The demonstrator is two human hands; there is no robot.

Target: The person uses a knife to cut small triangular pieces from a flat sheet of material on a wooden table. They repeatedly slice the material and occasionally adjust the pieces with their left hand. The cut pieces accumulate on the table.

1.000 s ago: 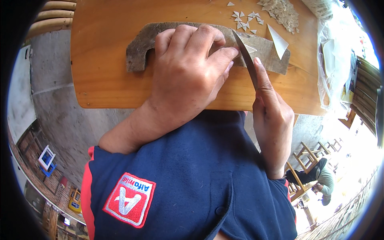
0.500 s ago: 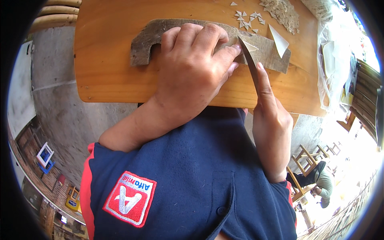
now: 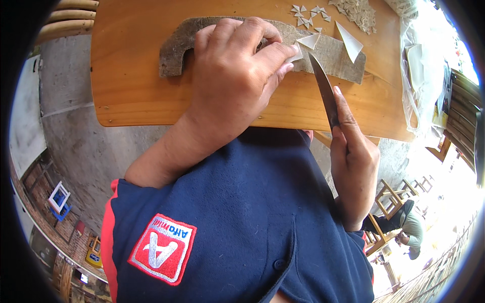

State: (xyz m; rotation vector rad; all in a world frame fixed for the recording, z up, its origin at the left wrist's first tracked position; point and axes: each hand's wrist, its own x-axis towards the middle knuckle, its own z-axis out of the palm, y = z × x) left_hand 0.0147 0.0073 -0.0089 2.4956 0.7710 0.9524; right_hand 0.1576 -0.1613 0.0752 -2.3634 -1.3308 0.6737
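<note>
My left hand (image 3: 237,70) rests over a worn wooden board (image 3: 331,59). Its thumb and fingers pinch a thin off-white piece (image 3: 297,54) whose corner pokes out past the thumb tip. A narrow off-white triangle (image 3: 308,41) lies on the board just beyond that thumb. In my right hand (image 3: 356,156) is a knife (image 3: 325,88), its dark curved blade pointing away from me, with the index finger laid along the blade. The knife tip sits over the board's near edge, apart from the pinched piece. A larger white triangle (image 3: 348,43) lies toward the board's right end.
Several small triangles (image 3: 305,21) are scattered on the wooden table (image 3: 131,76) behind the board, beside a heap of pale scraps (image 3: 356,14). Clear plastic bags (image 3: 411,65) hang at the table's right edge. Farther off at right, a person (image 3: 411,230) bends near wooden stools (image 3: 389,199).
The knife has come away from the pinched piece, toward me and to the right. A narrow triangle now lies separate on the board. My left hand keeps its pinch.
</note>
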